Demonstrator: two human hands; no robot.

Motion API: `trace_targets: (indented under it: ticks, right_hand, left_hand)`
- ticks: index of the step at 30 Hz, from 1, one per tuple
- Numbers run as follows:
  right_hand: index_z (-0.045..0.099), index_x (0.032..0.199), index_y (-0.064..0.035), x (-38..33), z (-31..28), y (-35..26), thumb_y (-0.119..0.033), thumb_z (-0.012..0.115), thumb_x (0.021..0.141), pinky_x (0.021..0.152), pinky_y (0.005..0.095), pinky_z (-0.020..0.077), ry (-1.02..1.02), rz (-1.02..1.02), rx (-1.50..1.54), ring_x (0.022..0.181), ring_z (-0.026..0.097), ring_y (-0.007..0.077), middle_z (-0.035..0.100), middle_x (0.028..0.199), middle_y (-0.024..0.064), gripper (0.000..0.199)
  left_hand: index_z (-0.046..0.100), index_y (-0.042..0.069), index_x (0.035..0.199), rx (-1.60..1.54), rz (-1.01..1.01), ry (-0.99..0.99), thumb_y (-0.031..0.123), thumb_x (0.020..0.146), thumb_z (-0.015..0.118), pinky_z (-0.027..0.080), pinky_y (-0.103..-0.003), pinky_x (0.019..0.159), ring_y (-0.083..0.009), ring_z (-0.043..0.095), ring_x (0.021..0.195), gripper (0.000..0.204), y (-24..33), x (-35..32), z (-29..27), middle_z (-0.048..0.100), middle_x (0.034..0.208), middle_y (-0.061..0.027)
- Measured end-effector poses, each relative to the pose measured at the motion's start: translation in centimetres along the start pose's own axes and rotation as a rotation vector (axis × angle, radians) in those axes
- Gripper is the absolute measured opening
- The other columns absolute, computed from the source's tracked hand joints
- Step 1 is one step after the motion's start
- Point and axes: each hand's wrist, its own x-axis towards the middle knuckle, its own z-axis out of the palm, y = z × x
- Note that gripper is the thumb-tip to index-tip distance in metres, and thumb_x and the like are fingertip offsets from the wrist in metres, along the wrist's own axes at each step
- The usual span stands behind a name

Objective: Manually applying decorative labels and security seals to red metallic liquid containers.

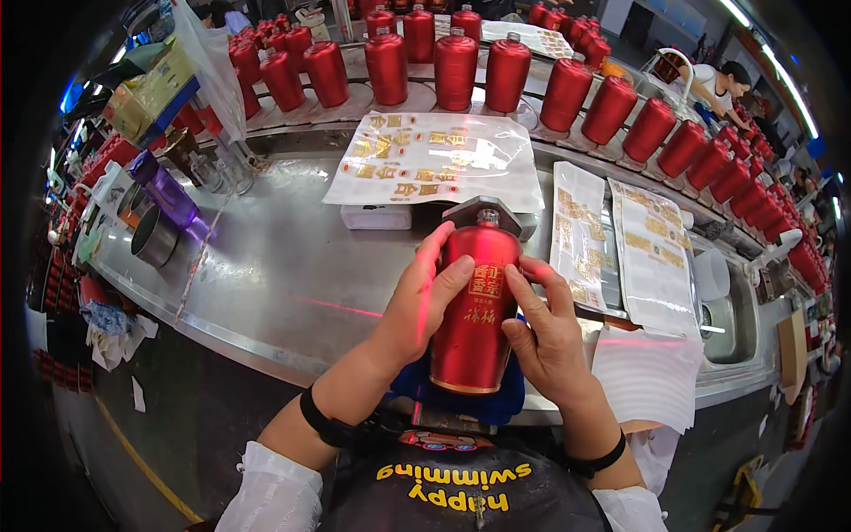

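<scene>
A glossy red bottle (470, 341) with a clear glass neck leans in front of me, its base near my apron. Gold characters sit on its upper front, with smaller gold writing below. My left hand (430, 284) wraps its left side, the thumb lying by the gold characters. From the right, my right hand (550, 332) grips it, fingertips on the gold patch's right edge and the shoulder. A dark angular block (523, 223) stands behind the bottle's neck. Beyond it, a sheet of gold stickers (483, 182) rests on a white box (377, 217).
Red bottles (386, 71) line a curved conveyor at the back. More sticker sheets (656, 253) lie to the right, beside a sink (731, 332). On the left stand a purple bottle (168, 191) and a metal cup (155, 238). A co-worker (718, 89) is at the far right.
</scene>
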Motion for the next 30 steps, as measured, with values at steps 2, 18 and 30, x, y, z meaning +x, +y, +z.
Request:
trace_targets:
  ticks: [2,18,30]
  right_hand:
    - [0.05,0.137,-0.0034,0.2,-0.1,0.3,-0.014,0.063,0.09,0.101,0.0422,0.0394,0.003,0.01,0.056,0.119,0.048,0.0375,0.045,0.133,0.0231,0.051]
    - [0.052,0.137,-0.0101,0.5,0.0,-0.2,-0.012,0.068,0.085,0.103,0.0418,0.0383,-0.114,0.043,0.038,0.12,0.046,0.0369,0.041,0.136,0.0212,0.055]
    - [0.049,0.14,-0.0118,0.9,0.1,-0.3,-0.02,0.068,0.087,0.102,0.0431,0.0398,-0.109,0.055,0.015,0.119,0.046,0.0373,0.04,0.137,0.021,0.057]
  left_hand:
    - [0.027,-0.01,0.144,0.005,0.031,0.008,0.025,0.099,0.055,0.035,-0.032,0.106,-0.0202,0.042,0.128,0.063,-0.1,0.2,-0.1,0.044,0.138,-0.0187]
    - [0.022,-0.006,0.145,0.062,0.048,-0.014,0.022,0.095,0.062,0.039,-0.032,0.104,-0.0204,0.046,0.124,0.07,1.2,-0.4,0.0,0.042,0.135,-0.0184]
    - [0.02,-0.006,0.145,0.041,0.045,-0.048,0.023,0.093,0.065,0.037,-0.035,0.106,-0.0226,0.044,0.125,0.075,0.3,-0.1,-0.5,0.043,0.134,-0.0189]
